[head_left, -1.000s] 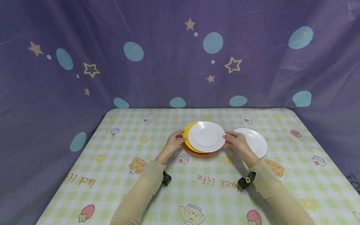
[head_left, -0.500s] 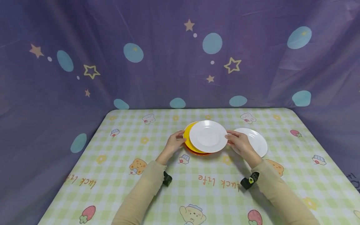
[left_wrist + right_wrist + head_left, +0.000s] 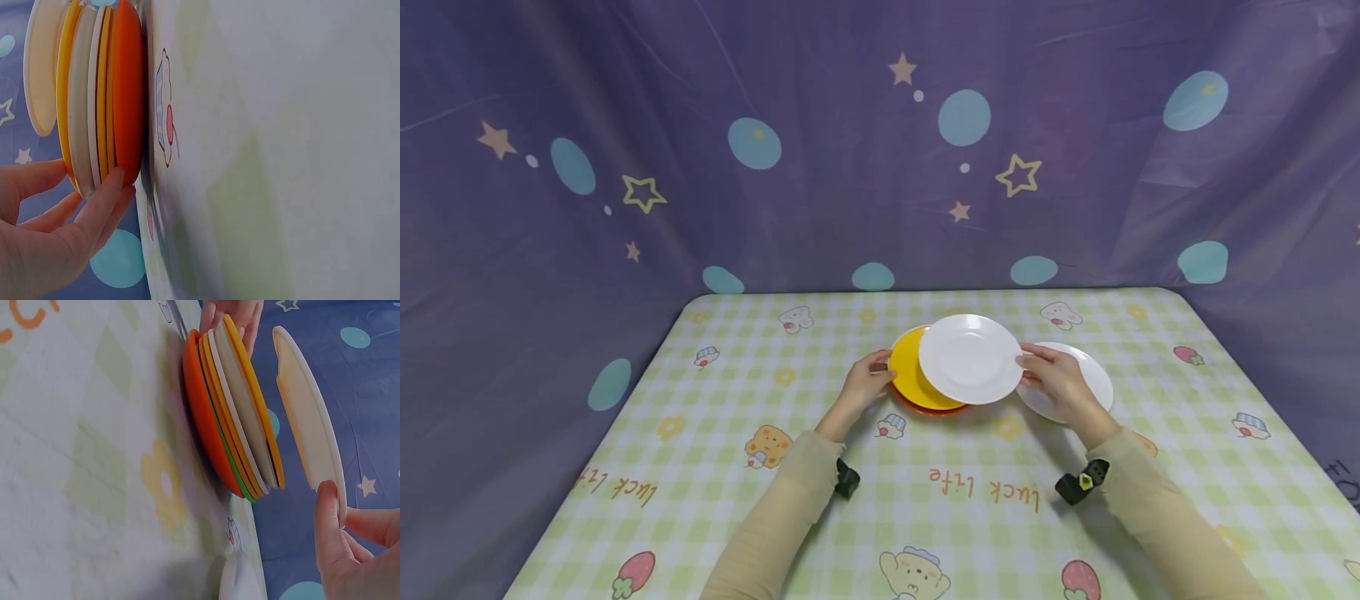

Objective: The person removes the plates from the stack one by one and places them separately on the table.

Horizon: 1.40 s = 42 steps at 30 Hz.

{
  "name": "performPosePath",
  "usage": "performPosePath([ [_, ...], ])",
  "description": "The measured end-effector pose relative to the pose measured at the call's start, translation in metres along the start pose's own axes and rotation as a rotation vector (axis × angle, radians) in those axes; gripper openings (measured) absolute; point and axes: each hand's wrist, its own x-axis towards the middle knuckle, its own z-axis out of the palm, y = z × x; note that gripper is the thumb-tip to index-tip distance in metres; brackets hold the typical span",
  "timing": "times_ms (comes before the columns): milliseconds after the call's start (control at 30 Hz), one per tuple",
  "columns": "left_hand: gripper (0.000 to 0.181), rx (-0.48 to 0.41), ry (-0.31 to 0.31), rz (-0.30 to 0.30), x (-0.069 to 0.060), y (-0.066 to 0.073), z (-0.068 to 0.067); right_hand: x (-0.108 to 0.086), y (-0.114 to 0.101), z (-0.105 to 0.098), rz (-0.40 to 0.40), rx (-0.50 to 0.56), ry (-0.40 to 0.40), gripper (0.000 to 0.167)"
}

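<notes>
My right hand (image 3: 1063, 387) pinches the rim of a white plate (image 3: 972, 360), which is raised and apart from the stack below, as the right wrist view shows. Under it a yellow plate (image 3: 912, 372) tops the stack. Lower down come whitish and yellow plates, a green rim (image 3: 235, 469) and an orange plate (image 3: 209, 419) at the bottom. My left hand (image 3: 862, 387) grips the stack's left edge, thumb by the yellow rim and fingers along the lower plates (image 3: 127, 87).
Another white plate (image 3: 1094, 385) lies on the table to the right, partly behind my right hand. A checked cloth (image 3: 970, 533) covers the table, and a purple curtain (image 3: 850, 225) hangs behind it.
The white plate in my right hand has moved right and up off the stack, uncovering more of the yellow plate. My left hand has stayed at the stack.
</notes>
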Motion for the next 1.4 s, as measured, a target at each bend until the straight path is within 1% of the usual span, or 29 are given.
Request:
performPosePath([
  [133,0.041,-0.002,0.002,-0.002,0.0,-0.001,0.0,-0.003,-0.001,-0.006,-0.003,0.02,0.002,0.051],
  [333,0.041,-0.007,0.009,-0.005,-0.001,0.0,0.0,-0.007,-0.002,-0.015,0.018,0.055,0.022,0.053],
  [567,0.041,-0.001,0.001,-0.007,0.0,-0.002,0.002,-0.012,-0.004,-0.034,0.039,0.055,0.048,0.054],
  [767,0.041,-0.001,0.008,-0.014,0.001,-0.002,0.001,-0.017,-0.005,-0.05,0.032,0.114,0.047,0.018],
  [800,0.041,-0.002,0.009,-0.017,0.001,-0.002,0.001,-0.018,-0.006,-0.052,0.034,0.12,0.046,0.015],
  [900,0.041,-0.001,0.01,-0.014,0.0,-0.001,0.0,-0.021,-0.006,-0.061,0.045,0.119,0.051,0.014],
  [967,0.041,-0.004,0.012,-0.011,0.0,-0.001,0.0,-0.021,-0.005,-0.067,0.061,0.116,0.065,0.016],
  [1067,0.041,-0.002,0.013,-0.002,0.0,-0.001,-0.001,-0.017,0.0,-0.079,0.074,0.058,0.094,0.029],
  [1133,0.041,0.001,0.015,0.003,0.0,-0.001,-0.001,-0.009,0.008,-0.091,0.098,0.03,0.132,0.032],
  [1167,0.04,0.002,0.016,0.003,0.0,-0.001,-0.001,-0.005,0.013,-0.097,0.112,0.016,0.157,0.032],
  [1200,0.041,0.001,0.016,0.0,0.0,-0.001,-0.001,-0.001,0.018,-0.103,0.123,0.013,0.175,0.028],
  [1233,0.041,0.0,0.016,-0.003,0.0,0.0,0.0,0.002,0.022,-0.11,0.126,0.011,0.176,0.026],
  [1300,0.041,0.001,0.013,-0.001,0.0,0.0,0.0,0.007,0.03,-0.123,0.127,0.047,0.183,0.02],
  [1400,0.041,0.002,0.01,0.005,0.001,0.001,0.001,0.005,0.033,-0.134,0.109,0.071,0.181,0.018],
])
